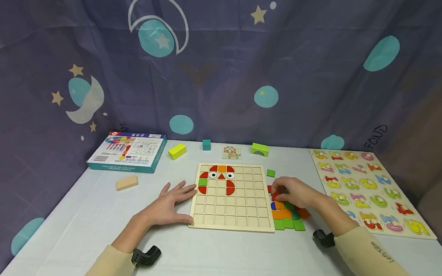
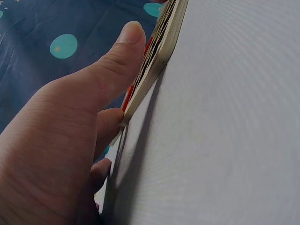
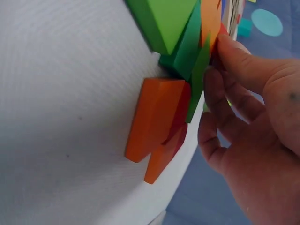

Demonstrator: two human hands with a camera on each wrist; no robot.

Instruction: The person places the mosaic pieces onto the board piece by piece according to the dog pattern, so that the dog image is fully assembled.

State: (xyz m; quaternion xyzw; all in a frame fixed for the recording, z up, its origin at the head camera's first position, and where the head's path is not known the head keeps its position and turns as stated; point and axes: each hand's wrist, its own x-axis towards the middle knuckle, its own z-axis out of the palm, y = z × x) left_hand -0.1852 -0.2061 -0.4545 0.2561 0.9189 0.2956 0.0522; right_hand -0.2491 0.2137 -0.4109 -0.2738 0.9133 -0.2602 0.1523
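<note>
A square wooden grid board [image 1: 215, 203] lies on the table, its upper left cells filled with red, orange, green and eye-patterned tiles. My left hand [image 1: 169, 203] rests at the board's left edge with fingers spread; in the left wrist view its thumb [image 2: 131, 37] lies along the board's side. To the right of the board, my right hand [image 1: 295, 192] reaches into a pile of coloured tiles [image 1: 283, 215], pinching a red tile [image 1: 275, 196] between thumb and fingertips. In the right wrist view, orange tiles [image 3: 154, 117] and green tiles [image 3: 164, 23] lie beside the fingers, partly stacked.
A pattern card [image 1: 231, 152] lies behind the board, between a teal cube [image 1: 206, 144] and a green arch block [image 1: 260, 149]. A yellow block [image 1: 177, 151], a plain wooden block [image 1: 127, 183] and a flat box [image 1: 129, 154] are at left. A number puzzle board [image 1: 370, 190] lies at right.
</note>
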